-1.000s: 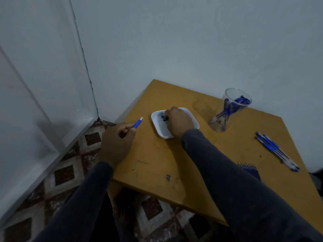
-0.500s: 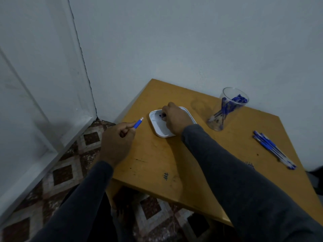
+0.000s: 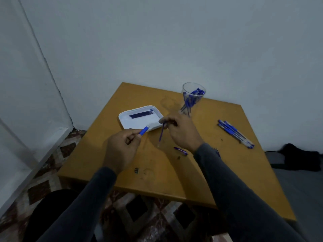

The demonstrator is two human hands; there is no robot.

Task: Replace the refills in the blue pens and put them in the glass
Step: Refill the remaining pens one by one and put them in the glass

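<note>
Blue pen barrel (image 3: pixel 144 131) pinched in left hand (image 3: pixel 120 150) at frame centre; right hand (image 3: pixel 181 131) fingers pinch thin blue refill (image 3: pixel 161 132) hanging down. White tray (image 3: pixel 125 124) holds refills; clear glass (image 3: pixel 192 98) with pens upper right on yellow worktop (image 3: pixel 104 154).

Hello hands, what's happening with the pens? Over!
Left hand grips blue pen barrel. Right hand pinches refill. Finished pens in glass. Nothing blocking.
</note>
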